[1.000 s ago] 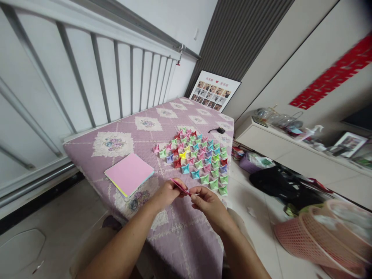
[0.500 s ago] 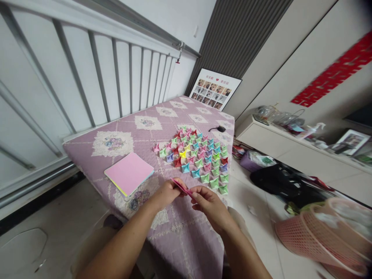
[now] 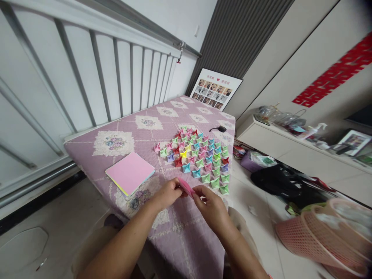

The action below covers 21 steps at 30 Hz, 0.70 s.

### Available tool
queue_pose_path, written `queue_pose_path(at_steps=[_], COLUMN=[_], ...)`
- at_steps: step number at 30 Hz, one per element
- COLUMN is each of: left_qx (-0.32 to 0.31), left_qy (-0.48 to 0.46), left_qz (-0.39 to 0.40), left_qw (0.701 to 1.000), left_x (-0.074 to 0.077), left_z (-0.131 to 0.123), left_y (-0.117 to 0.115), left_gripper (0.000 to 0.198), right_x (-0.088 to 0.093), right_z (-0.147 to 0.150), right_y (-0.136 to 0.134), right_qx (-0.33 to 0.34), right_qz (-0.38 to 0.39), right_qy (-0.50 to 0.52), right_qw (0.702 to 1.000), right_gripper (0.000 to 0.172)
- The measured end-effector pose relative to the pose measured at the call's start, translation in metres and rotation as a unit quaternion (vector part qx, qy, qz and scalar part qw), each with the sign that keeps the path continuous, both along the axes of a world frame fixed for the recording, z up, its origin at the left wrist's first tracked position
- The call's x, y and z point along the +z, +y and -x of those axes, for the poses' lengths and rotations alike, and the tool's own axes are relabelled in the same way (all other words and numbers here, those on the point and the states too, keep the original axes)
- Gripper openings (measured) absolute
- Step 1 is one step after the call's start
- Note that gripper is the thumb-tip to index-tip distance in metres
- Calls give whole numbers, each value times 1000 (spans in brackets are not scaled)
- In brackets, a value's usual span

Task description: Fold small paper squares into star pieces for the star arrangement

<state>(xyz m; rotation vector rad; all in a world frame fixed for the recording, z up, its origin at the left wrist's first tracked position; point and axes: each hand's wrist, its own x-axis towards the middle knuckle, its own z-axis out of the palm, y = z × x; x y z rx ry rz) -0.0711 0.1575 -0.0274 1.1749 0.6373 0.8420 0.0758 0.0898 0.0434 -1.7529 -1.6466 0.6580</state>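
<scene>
Both my hands pinch a small folded pink paper (image 3: 186, 186) above the near end of a table covered with a purple quilted cloth (image 3: 174, 232). My left hand (image 3: 167, 193) grips its left end, my right hand (image 3: 209, 204) its right end. Just beyond lies a patch of several small folded paper shapes (image 3: 200, 158) in pink, green, blue, red and yellow, laid in rows. A stack of square paper sheets (image 3: 130, 173), pink on top, rests to the left of my hands.
White railing bars (image 3: 95, 77) run along the table's left side. A framed photo collage (image 3: 215, 90) leans at the far end, a small black object (image 3: 221, 129) near it. To the right are a low white cabinet (image 3: 290, 149), a black bag (image 3: 279, 182) and a pink mesh basket (image 3: 322, 236) on the floor.
My hands have drawn closer together on the pink paper, which now shows a broader face instead of a thin edge. The view shifted slightly.
</scene>
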Motion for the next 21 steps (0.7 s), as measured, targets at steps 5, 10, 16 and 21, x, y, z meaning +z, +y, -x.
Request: queue_pose_path(at_steps=[5,10,16,21], left_qx=[-30,-65,-24,139], left_qy=[36,63,80,176], left_qz=[-17,-46,-65,-138], left_qw=[999,995,994,965], left_x=[-6,-9,-7,-10], left_z=[0,2,-2,-8], left_y=[-1,-2,-2,-4], left_gripper=[20,17,23,17], right_x=[2,-1,-15,-23], right_z=[1,3,0,3], right_y=[3,5,6,9], right_qx=[18,7,-21,-15], right_qz=[15,24,-7,-65], right_qy=[-23,-34,-53,-157], right_qw=[999,999,998,985], right_gripper=[12,19,19,18])
